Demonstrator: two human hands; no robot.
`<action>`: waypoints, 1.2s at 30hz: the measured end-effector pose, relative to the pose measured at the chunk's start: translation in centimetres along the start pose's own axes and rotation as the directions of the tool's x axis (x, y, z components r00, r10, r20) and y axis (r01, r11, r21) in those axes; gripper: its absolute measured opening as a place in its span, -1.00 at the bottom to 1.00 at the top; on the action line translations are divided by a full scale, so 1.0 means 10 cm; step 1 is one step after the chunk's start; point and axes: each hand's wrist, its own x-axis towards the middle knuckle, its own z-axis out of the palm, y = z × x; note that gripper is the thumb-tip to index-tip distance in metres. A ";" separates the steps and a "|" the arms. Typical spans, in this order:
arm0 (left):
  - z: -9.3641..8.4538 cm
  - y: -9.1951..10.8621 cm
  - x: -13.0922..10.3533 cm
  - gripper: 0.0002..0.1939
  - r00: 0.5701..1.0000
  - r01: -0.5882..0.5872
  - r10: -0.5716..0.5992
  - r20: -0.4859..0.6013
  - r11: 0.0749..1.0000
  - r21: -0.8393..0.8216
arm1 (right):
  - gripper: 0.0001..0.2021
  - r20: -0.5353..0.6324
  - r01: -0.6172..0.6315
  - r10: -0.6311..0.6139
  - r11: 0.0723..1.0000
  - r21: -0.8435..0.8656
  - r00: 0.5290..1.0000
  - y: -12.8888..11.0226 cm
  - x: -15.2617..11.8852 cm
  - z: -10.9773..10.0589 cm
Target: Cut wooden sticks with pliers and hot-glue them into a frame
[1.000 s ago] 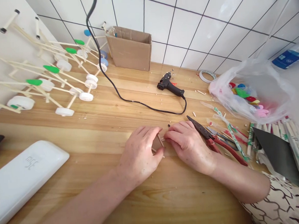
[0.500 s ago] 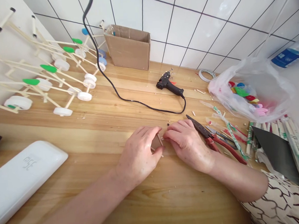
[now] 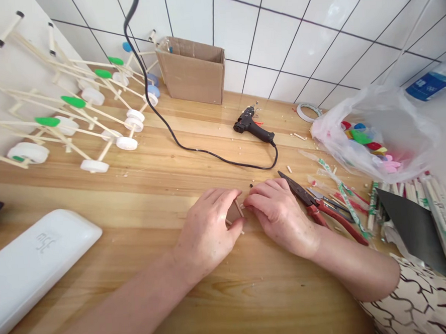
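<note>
Near the middle of the table, my left hand [image 3: 208,231] is closed on thin wooden sticks [image 3: 239,209], thumb and fingers gripping them at the ends. Part of the sticks is hidden behind the fingers. Close on the right, my right hand [image 3: 276,211] pinches a short stick piece [image 3: 242,206] that meets the sticks in my left hand; whether the two are joined I cannot tell. Just beyond my right hand lie red-handled pliers [image 3: 316,214], jaws pointing away to the left. A small black bit [image 3: 251,186] sits on the table past my fingertips.
A black glue gun [image 3: 253,126] lies farther back, its cord looping left. Stick frames with white wheels [image 3: 94,166] stand at left, beside a cardboard box [image 3: 192,73]. A white power bank [image 3: 43,263] is front left. Wrapped sticks [image 3: 437,209] and a plastic bag [image 3: 401,121] are at right.
</note>
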 end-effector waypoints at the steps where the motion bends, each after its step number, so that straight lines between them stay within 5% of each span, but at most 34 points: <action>1: 0.00 0.00 0.00 -0.63 1.000 0.003 -0.003 0.002 1.000 0.001 | -0.78 0.000 0.001 -0.001 1.000 -0.002 1.000 0.00 0.00 0.00; 36: -0.01 -0.01 0.01 -0.65 0.999 0.017 -0.016 0.043 1.000 -0.015 | -0.79 0.017 -0.026 0.026 0.999 -0.033 1.000 -0.03 -0.02 -0.01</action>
